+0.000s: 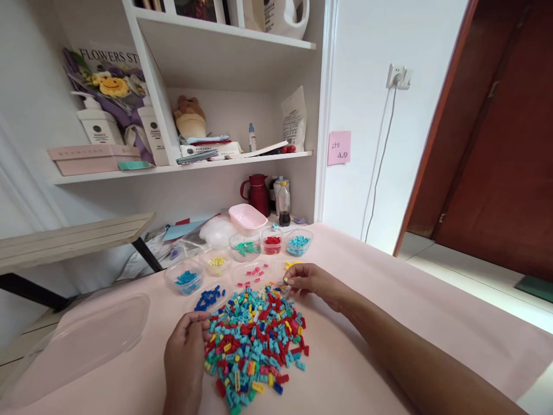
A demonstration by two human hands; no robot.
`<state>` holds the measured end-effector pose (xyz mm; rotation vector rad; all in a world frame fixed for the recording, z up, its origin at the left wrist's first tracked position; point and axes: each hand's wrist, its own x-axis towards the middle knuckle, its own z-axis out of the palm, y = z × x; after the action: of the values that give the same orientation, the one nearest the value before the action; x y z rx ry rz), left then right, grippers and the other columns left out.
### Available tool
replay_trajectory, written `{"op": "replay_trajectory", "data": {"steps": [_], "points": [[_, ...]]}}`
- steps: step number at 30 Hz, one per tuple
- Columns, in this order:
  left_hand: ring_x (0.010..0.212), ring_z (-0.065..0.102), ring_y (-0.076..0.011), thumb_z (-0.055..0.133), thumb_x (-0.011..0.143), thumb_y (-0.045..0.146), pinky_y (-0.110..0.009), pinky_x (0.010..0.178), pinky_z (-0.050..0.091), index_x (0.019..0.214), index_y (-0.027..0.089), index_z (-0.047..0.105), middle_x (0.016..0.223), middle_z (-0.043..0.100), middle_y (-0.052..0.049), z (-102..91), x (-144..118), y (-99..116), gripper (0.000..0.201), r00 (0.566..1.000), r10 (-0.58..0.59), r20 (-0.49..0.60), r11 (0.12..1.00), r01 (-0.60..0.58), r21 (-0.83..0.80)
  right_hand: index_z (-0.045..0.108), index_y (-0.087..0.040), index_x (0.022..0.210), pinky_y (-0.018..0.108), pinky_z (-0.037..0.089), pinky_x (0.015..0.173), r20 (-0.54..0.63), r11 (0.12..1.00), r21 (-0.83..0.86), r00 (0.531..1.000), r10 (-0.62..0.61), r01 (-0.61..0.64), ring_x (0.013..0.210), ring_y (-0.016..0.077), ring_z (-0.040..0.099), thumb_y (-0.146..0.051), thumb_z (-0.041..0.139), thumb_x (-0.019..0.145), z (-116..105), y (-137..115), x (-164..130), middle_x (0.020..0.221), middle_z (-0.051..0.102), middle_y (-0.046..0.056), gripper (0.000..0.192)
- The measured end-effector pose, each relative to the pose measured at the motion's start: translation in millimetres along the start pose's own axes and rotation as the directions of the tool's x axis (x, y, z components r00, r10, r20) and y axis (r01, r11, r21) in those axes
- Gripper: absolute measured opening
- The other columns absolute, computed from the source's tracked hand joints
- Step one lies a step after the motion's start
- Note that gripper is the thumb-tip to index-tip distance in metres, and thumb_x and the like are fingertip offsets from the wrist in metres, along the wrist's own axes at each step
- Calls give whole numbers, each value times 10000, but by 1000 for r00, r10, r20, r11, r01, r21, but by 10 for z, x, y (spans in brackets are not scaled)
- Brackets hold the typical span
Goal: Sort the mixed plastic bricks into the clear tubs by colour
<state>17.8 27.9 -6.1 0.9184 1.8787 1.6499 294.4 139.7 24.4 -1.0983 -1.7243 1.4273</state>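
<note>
On pink table, brick pile [254, 340], shelf bouquet wrap [110, 72] reading "FLOWERS"

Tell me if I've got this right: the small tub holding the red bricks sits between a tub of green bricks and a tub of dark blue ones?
Not quite. In the head view, the tub of red bricks sits between the tub of green bricks and a tub of light blue, turquoise bricks, not dark blue. The dark blue bricks lie nearer the left hand.
</note>
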Motion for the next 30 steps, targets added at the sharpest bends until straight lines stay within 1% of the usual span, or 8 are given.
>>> {"op": "replay_trajectory", "data": {"steps": [2,4,6,9,14,20,26,30], "points": [[573,545,-171,488,617,337,-290,547,424,750,210,637,641,601,17,-1,-4,2,236,1000,5,3,1000,-5,-1,610,-158,841,220,451,559,71,973,229,997,-25,8,679,140,650,-336,702,709,8,-21,-24,798,687,36,240],[573,545,-172,489,618,338,-295,558,431,752,210,635,644,599,18,-3,-9,2,236,1000,6,5,1000,-6,1,590,-162,859,216,473,564,100,912,409,994,-37,-7,674,127,658,-325,718,717,7,-30,-32,866,686,41,251],[575,546,-172,490,617,340,-298,562,434,754,210,633,648,599,17,-6,-14,3,237,1000,6,5,1000,-6,4,579,-164,874,212,497,573,99,844,535,995,-30,-28,670,117,661,-289,708,745,3,-27,-23,873,682,39,221],[577,547,-172,492,610,342,-298,563,433,754,209,633,653,602,16,-5,-20,15,242,1000,6,6,1000,-6,0,581,-154,925,229,539,617,87,764,643,996,-7,-51,681,123,675,-225,675,786,4,-7,8,837,686,45,182],[575,544,-174,493,594,337,-297,561,429,753,208,627,643,598,17,8,-34,61,244,1000,-8,12,1000,8,-6,594,-127,955,247,570,664,95,718,692,995,11,-74,703,136,691,-164,634,820,21,9,32,802,700,62,146],[590,541,-172,483,604,341,-290,563,423,766,219,620,649,592,26,3,-38,53,245,999,-32,15,999,32,31,606,-116,941,275,579,749,87,688,724,996,-15,-53,787,155,693,-112,682,772,39,1,11,814,699,68,185],[599,536,-169,485,612,343,-289,572,425,778,224,614,653,585,33,-2,-29,27,242,999,-31,21,999,30,25,625,-129,860,259,580,756,28,702,712,999,-17,-8,751,136,678,-67,732,694,58,-12,10,743,670,28,208],[594,533,-169,490,607,342,-287,563,421,774,222,615,648,581,32,0,-34,38,241,999,-34,22,999,34,14,626,-130,867,261,580,738,20,727,686,999,-34,11,734,134,667,-82,743,681,69,-27,-3,736,653,23,225]]}}
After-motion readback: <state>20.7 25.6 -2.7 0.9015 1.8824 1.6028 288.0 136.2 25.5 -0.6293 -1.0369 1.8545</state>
